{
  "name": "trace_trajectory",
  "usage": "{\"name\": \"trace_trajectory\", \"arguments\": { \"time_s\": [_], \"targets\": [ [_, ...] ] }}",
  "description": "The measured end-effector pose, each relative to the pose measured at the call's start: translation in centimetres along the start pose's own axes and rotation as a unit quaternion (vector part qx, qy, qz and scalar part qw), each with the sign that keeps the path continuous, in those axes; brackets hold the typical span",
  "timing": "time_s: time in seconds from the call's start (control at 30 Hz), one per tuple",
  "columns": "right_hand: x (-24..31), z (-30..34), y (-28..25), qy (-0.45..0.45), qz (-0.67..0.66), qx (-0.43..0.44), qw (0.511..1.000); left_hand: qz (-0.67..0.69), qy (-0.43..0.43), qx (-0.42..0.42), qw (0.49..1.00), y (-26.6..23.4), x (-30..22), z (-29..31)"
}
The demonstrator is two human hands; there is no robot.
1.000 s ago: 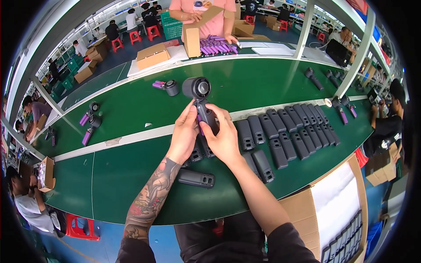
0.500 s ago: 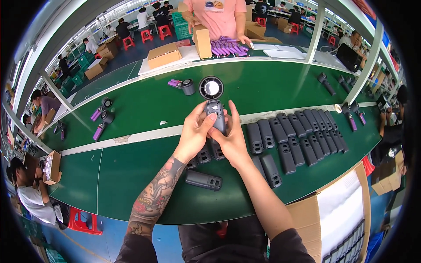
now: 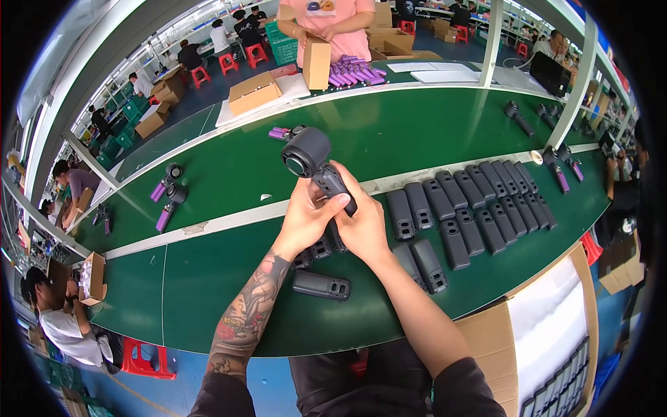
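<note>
A dark grey handheld fan is held up over the bench between both my hands, its round head tilted to the left and its handle slanting down to the right. My left hand is closed on the lower left side of the handle, thumb in front. From the right, my right hand wraps the handle, with its thumb close to the left thumb. My fingers hide the handle's lower part. Below my hands, a dark grey handle casing lies on its side, with several more casings partly hidden behind my wrists.
Rows of dark casings stand to the right on the green bench. Fan heads with purple battery cells lie at left. A person in pink stands across, near a cardboard box and piled purple cells. An open carton stands lower right.
The fan has been turned: its head faced me with an open ring and now shows its side, tipped left. The person across has drawn both hands to the cardboard box.
</note>
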State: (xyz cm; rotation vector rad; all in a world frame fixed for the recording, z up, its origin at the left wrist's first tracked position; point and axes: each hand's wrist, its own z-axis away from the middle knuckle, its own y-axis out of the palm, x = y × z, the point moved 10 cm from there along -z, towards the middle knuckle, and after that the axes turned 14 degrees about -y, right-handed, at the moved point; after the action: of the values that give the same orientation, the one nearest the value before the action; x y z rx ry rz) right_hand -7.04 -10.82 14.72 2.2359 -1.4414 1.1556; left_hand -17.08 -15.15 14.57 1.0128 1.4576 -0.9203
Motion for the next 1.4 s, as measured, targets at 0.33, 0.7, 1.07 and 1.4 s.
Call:
{"name": "trace_trajectory", "arguments": {
  "time_s": [0.33, 0.7, 1.07, 1.4],
  "targets": [
    [0.2, 0.2, -0.9, -0.006, 0.065, -0.057, 0.996, -0.025, -0.007, -0.035, 0.999, 0.6, 0.1, -0.2],
    [-3.7, 1.1, 0.9, 0.227, -0.402, -0.093, 0.882, 0.035, -0.068, -0.037, 0.996, -7.8, 5.0, -8.4],
    [-4.6, 0.5, -0.5, 0.171, -0.287, -0.078, 0.939, -0.282, -0.121, -0.199, 0.931, -13.4, 13.4, -20.5],
    [-3.8, 0.0, -1.7, 0.104, -0.052, -0.038, 0.993, -0.356, -0.120, -0.117, 0.919, -12.7, 15.6, -25.6]
  ]
}}
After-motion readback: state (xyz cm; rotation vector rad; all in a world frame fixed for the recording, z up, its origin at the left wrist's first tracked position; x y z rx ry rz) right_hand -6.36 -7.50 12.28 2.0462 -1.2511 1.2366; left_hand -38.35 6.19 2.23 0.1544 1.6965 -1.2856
